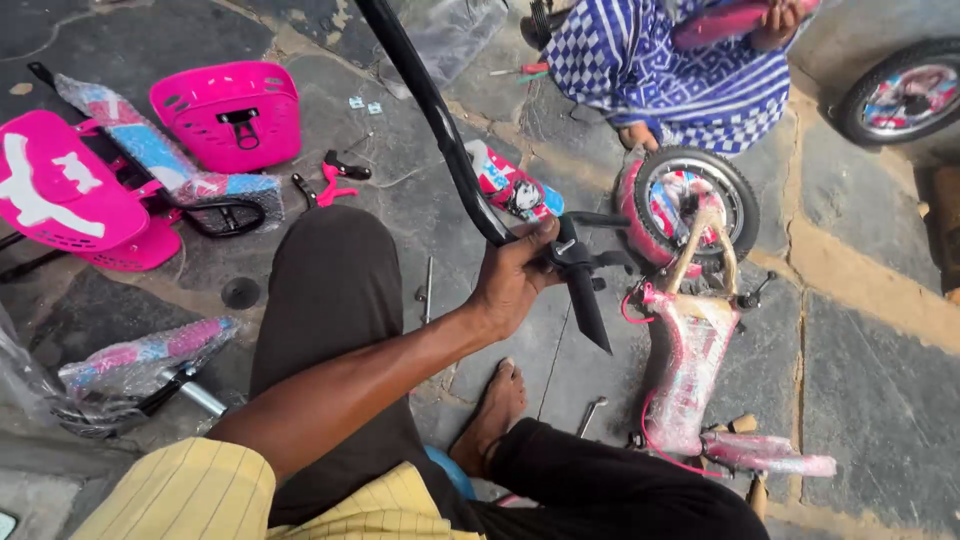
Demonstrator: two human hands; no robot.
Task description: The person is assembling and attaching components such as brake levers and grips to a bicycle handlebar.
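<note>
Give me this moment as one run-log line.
left hand: gripping black handlebar | right hand: not in view | near: small bike, pink basket, pink seat

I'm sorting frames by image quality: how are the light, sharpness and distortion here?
Head view: bright, even daylight with soft shadows; the left hand gripping the black handlebar is sharp, as is the pink basket; mild glare on the plastic wrap; wide-angle bending stretches the stone floor toward the edges.

One hand [515, 275] is seen — arm stretched forward from a yellow striped sleeve, fingers closed tight; the other hand is not seen.
</note>
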